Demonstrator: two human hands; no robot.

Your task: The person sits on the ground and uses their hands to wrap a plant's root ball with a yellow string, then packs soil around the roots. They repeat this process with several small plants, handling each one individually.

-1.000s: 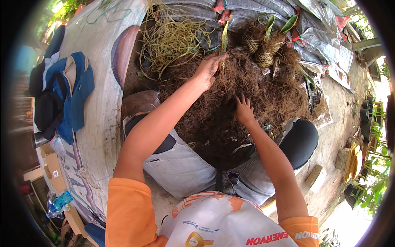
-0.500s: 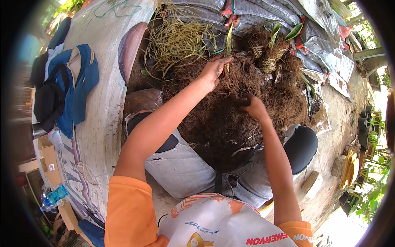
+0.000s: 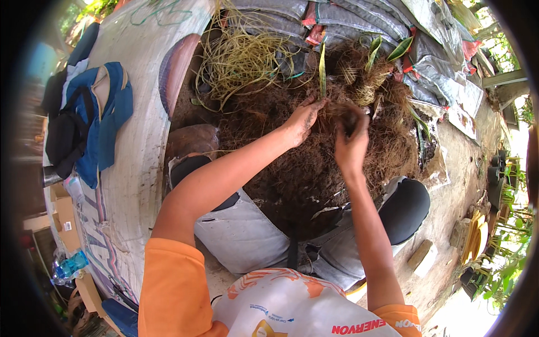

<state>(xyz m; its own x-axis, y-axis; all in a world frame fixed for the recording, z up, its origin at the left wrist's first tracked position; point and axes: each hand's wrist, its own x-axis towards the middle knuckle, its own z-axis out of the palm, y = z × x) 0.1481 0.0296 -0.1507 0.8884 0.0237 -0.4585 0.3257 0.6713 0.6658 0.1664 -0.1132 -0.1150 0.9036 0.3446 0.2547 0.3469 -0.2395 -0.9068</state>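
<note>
My left hand, smudged with soil, pinches the base of a small snake plant, whose single narrow green leaf with yellow edges stands upright. Close beside it, my right hand curls around a clump of brown fibre; its fingertips are dark and smeared by motion. Both hands are above a heap of brown coir-like fibre and dark soil between my knees. The plant's roots are hidden behind my fingers and the fibre. Just beyond stands a fibre-wrapped bundle bound with pale strips, with more snake plant leaves rising from it.
A tangle of yellowish strips lies at the far left of the heap. Behind it are stacked grey sacks. A blue and black bag rests on a pale sheet to the left. A stone block sits to the right.
My right hand has risen from the dark soil to beside my left hand, with brown fibre in it. My left hand and the snake plant have moved slightly right and nearer to me.
</note>
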